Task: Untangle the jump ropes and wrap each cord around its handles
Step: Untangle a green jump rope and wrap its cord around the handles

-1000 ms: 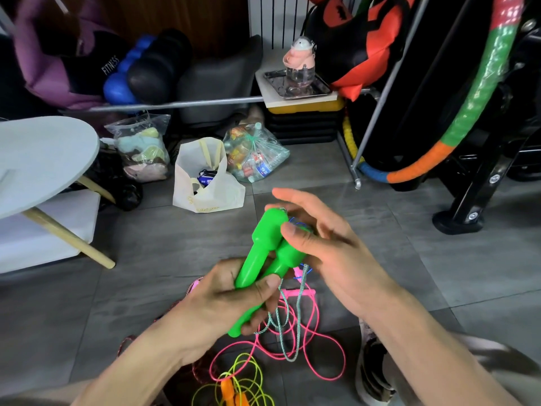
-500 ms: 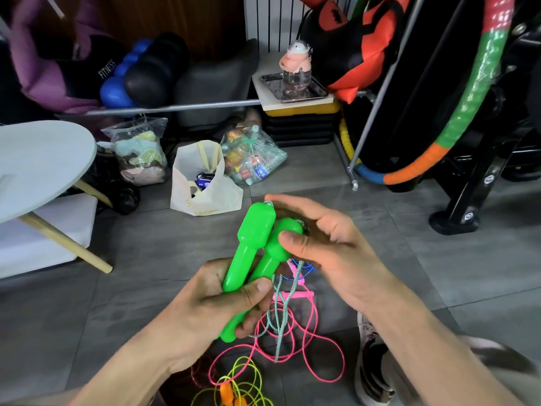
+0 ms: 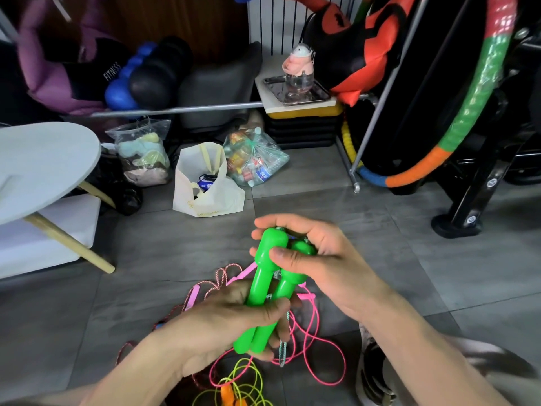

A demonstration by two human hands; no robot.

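We've got both green handles gripped!
Left hand clutches bottoms, right hand pinches tops; ropes strewn across grey floor.

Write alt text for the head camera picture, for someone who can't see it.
Two hands hold a pair of green jump rope handles side by side: left hand grips the lower ends, right hand curls round the tops. Pink cord and yellow cord lie tangled on the grey floor below.
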